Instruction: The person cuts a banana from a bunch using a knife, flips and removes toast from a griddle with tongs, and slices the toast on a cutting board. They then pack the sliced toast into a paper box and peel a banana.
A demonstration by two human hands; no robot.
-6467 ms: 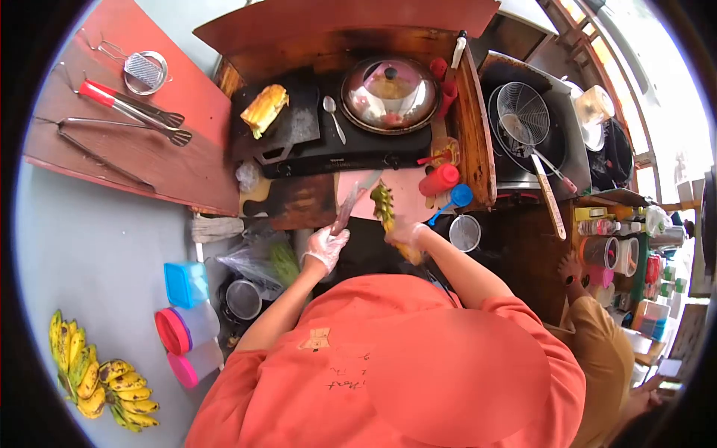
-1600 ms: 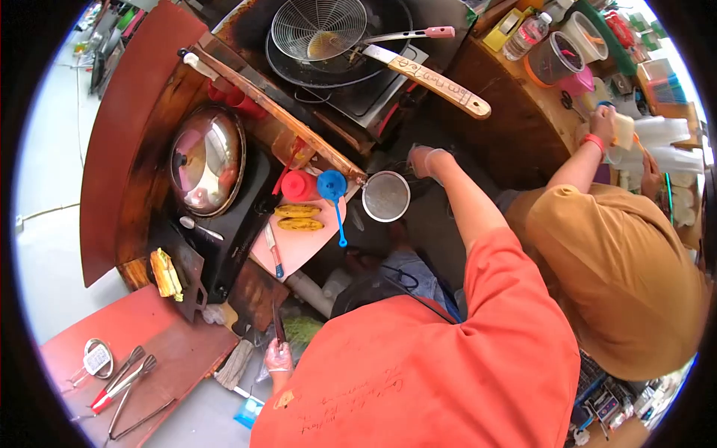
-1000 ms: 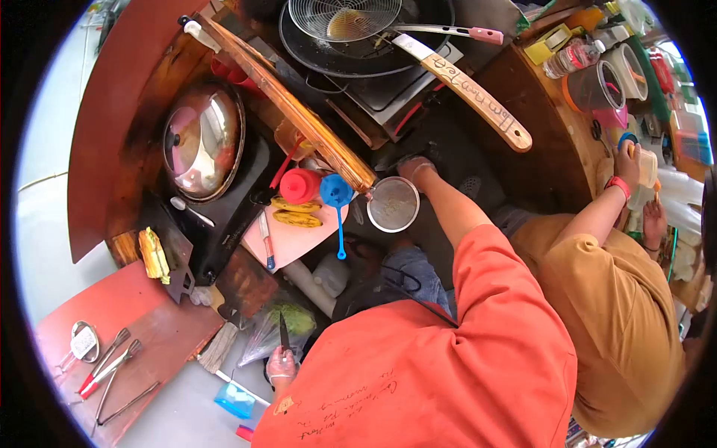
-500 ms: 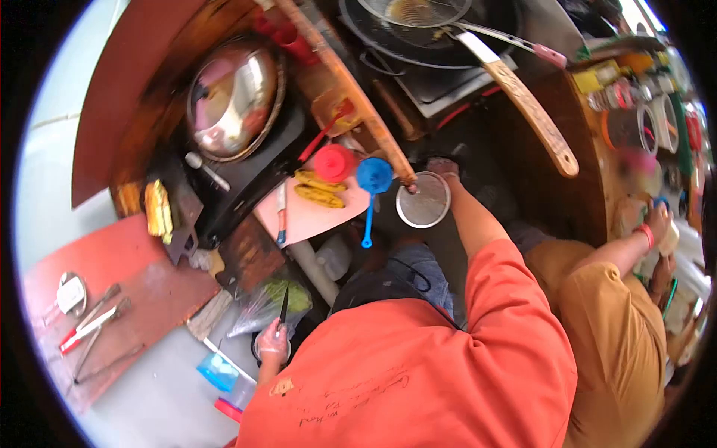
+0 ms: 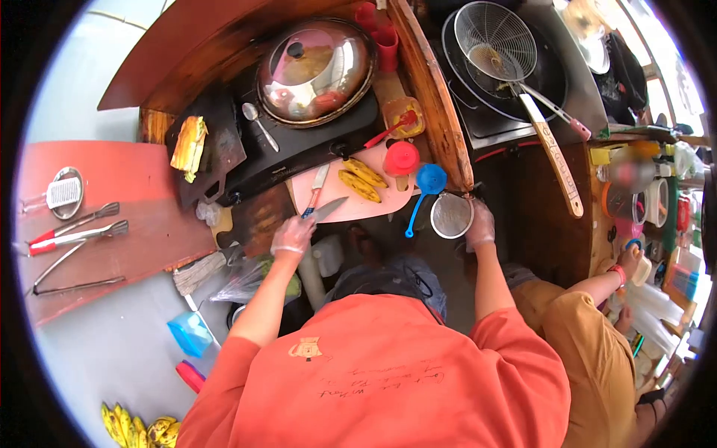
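Observation:
My left hand, in a clear glove, is closed on a knife, whose grey blade points over the front edge of the pink cutting board. On the board lie a second knife with a pale blade and two ripe bananas, yellow with dark marks. My gloved right hand is beside a round mesh strainer at the end of the wooden partition. Its fingers are partly hidden, and I cannot tell whether they hold anything.
A lidded pan sits on the stove behind the board. Red and blue plastic utensils are near the board's right end. A wok holds a wire skimmer. Another person's arm is at right. Tongs lie left.
The view has turned and shifted. My left hand has brought the knife up from beside the plastic bag to the board's front edge. My right hand has drawn back beside the strainer.

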